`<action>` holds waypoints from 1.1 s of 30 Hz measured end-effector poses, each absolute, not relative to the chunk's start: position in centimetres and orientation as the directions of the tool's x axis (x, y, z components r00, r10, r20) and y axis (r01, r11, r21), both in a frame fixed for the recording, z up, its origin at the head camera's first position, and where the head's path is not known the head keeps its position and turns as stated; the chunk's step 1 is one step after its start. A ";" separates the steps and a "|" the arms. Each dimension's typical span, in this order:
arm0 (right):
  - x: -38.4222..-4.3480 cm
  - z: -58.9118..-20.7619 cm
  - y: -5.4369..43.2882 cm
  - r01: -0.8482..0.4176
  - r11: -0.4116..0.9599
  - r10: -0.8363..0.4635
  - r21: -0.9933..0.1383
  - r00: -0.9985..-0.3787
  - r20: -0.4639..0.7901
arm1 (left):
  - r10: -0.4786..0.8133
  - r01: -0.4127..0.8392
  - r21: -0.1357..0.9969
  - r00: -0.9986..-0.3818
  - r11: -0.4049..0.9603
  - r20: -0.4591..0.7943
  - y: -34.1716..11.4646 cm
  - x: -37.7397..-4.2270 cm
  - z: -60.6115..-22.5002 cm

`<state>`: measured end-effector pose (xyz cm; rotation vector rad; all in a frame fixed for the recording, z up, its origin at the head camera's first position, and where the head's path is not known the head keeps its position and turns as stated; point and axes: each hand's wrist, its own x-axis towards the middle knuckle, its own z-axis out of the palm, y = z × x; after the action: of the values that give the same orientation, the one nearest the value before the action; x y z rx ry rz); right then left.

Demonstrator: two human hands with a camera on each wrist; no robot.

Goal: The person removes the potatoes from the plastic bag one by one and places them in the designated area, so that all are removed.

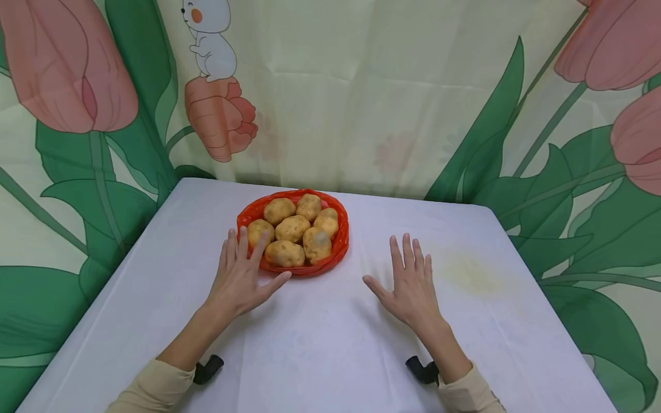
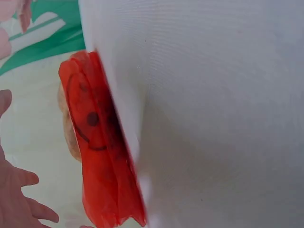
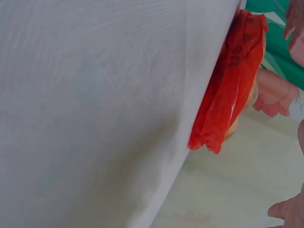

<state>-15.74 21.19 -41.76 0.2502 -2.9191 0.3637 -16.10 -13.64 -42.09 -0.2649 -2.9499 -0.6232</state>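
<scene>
A red plastic bag with its rim folded down stands near the back of the table, and several potatoes lie inside it. My left hand hovers with spread fingers at the bag's front left, its fingertips overlapping the edge and a potato in the head view. To the right of the bag, my right hand is held over the table, fingers spread and nothing in it. Both wrist views show the bag side-on, with dark printed marks on the red plastic and potatoes bulging behind it.
A white cloth covers the table, with a faint yellowish stain right of my right hand. Behind it hangs a curtain printed with tulips and a white animal on a carrot. Each wrist carries a black camera mount.
</scene>
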 end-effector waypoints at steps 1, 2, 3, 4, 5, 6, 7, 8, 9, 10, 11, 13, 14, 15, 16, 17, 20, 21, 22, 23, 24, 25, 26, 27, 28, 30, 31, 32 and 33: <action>-15.7 -41.7 21.1 -0.187 0.954 -0.139 -0.236 -0.969 0.206 | 0.144 0.191 0.402 -0.979 0.895 0.145 -13.7 -16.1 -42.0; -15.6 -41.7 21.0 -0.185 0.949 -0.134 -0.254 -0.969 0.205 | 0.140 0.188 0.416 -0.980 0.890 0.144 -13.7 -16.1 -42.0; -15.6 -41.7 20.9 -0.185 0.944 -0.131 -0.275 -0.970 0.205 | 0.136 0.186 0.430 -0.980 0.883 0.144 -13.7 -16.1 -41.9; -15.5 -41.6 20.8 -0.184 0.936 -0.126 -0.299 -0.971 0.202 | 0.131 0.183 0.445 -0.981 0.877 0.145 -13.7 -16.0 -41.9; -15.5 -41.6 20.7 -0.184 0.926 -0.122 -0.329 -0.973 0.198 | 0.126 0.181 0.462 -0.981 0.868 0.149 -13.8 -16.0 -41.8; -15.4 -41.5 20.5 -0.185 0.914 -0.121 -0.362 -0.974 0.194 | 0.122 0.182 0.477 -0.980 0.860 0.155 -13.8 -16.0 -41.7; -15.4 -41.5 20.3 -0.188 0.897 -0.120 -0.401 -0.975 0.188 | 0.118 0.184 0.494 -0.980 0.850 0.162 -13.8 -16.0 -41.6; -15.4 -41.4 20.1 -0.189 0.878 -0.121 -0.440 -0.977 0.178 | 0.115 0.188 0.512 -0.979 0.838 0.171 -13.9 -16.0 -41.5; -15.3 -41.4 19.9 -0.190 0.858 -0.122 -0.478 -0.978 0.170 | 0.113 0.196 0.532 -0.976 0.824 0.184 -13.9 -16.0 -41.5; -15.3 -41.4 19.7 -0.191 0.837 -0.125 -0.513 -0.979 0.160 | 0.111 0.204 0.553 -0.974 0.808 0.197 -13.8 -16.0 -41.4; -15.3 -41.4 19.5 -0.195 0.813 -0.130 -0.548 -0.979 0.155 | 0.111 0.214 0.576 -0.972 0.789 0.209 -13.8 -16.1 -41.2; -15.4 -41.4 19.0 -0.209 0.772 -0.143 -0.600 -0.977 0.155 | 0.108 0.231 0.621 -0.967 0.749 0.229 -13.8 -16.2 -41.1; -15.4 -41.4 18.8 -0.218 0.757 -0.151 -0.616 -0.975 0.161 | 0.104 0.238 0.645 -0.965 0.726 0.240 -13.8 -16.3 -41.0; -15.4 -41.5 18.6 -0.233 0.742 -0.159 -0.629 -0.972 0.172 | 0.099 0.244 0.667 -0.964 0.703 0.249 -13.9 -16.5 -41.0; -15.5 -41.5 18.3 -0.249 0.729 -0.169 -0.637 -0.968 0.185 | 0.091 0.243 0.690 -0.964 0.681 0.251 -13.9 -16.6 -41.0; -15.6 -41.6 18.1 -0.271 0.715 -0.181 -0.644 -0.962 0.204 | 0.081 0.240 0.713 -0.965 0.659 0.251 -14.0 -16.7 -41.1; -16.0 -41.8 17.4 -0.345 0.681 -0.230 -0.646 -0.938 0.259 | 0.044 0.223 0.760 -0.968 0.610 0.248 -14.4 -17.1 -41.4; -16.1 -41.8 17.2 -0.372 0.669 -0.250 -0.644 -0.928 0.276 | 0.029 0.213 0.774 -0.969 0.596 0.245 -14.5 -17.3 -41.5; -16.3 -41.9 17.0 -0.397 0.656 -0.270 -0.642 -0.918 0.291 | 0.015 0.207 0.790 -0.970 0.576 0.244 -14.7 -17.4 -41.7; -16.5 -41.9 16.8 -0.421 0.644 -0.290 -0.639 -0.907 0.305 | 0.002 0.206 0.804 -0.969 0.558 0.247 -14.9 -17.6 -41.9; -16.7 -42.0 16.7 -0.441 0.632 -0.310 -0.637 -0.898 0.313 | -0.012 0.205 0.818 -0.968 0.538 0.251 -15.0 -17.8 -42.0; -16.9 -42.1 16.5 -0.459 0.620 -0.328 -0.636 -0.888 0.322 | -0.026 0.207 0.831 -0.966 0.516 0.256 -15.1 -17.9 -42.2; -17.1 -42.1 16.3 -0.473 0.607 -0.342 -0.638 -0.881 0.327 | -0.038 0.215 0.845 -0.963 0.490 0.266 -15.2 -18.1 -42.5; -17.3 -42.2 16.1 -0.489 0.594 -0.357 -0.639 -0.872 0.335 | -0.050 0.221 0.857 -0.960 0.466 0.274 -15.3 -18.3 -42.6; -17.5 -42.2 15.9 -0.499 0.583 -0.369 -0.641 -0.865 0.339 | -0.060 0.230 0.864 -0.957 0.448 0.285 -15.4 -18.4 -42.7; -17.9 -42.3 15.5 -0.517 0.565 -0.390 -0.644 -0.854 0.344 | -0.081 0.248 0.872 -0.948 0.423 0.309 -15.5 -18.7 -42.8; -18.2 -42.3 15.3 -0.522 0.559 -0.398 -0.644 -0.851 0.343 | -0.093 0.258 0.874 -0.942 0.412 0.322 -15.5 -18.9 -42.9; -18.4 -42.4 15.1 -0.524 0.555 -0.406 -0.645 -0.848 0.340 | -0.105 0.267 0.876 -0.937 0.402 0.333 -15.5 -19.1 -42.9; -18.6 -42.4 14.9 -0.530 0.552 -0.415 -0.644 -0.844 0.339 | -0.117 0.272 0.877 -0.932 0.396 0.342 -15.6 -19.3 -42.9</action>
<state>-18.62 14.93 -42.39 0.8074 -2.6348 1.1700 -19.34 -15.57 -42.93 -0.1348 -2.3093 -1.5494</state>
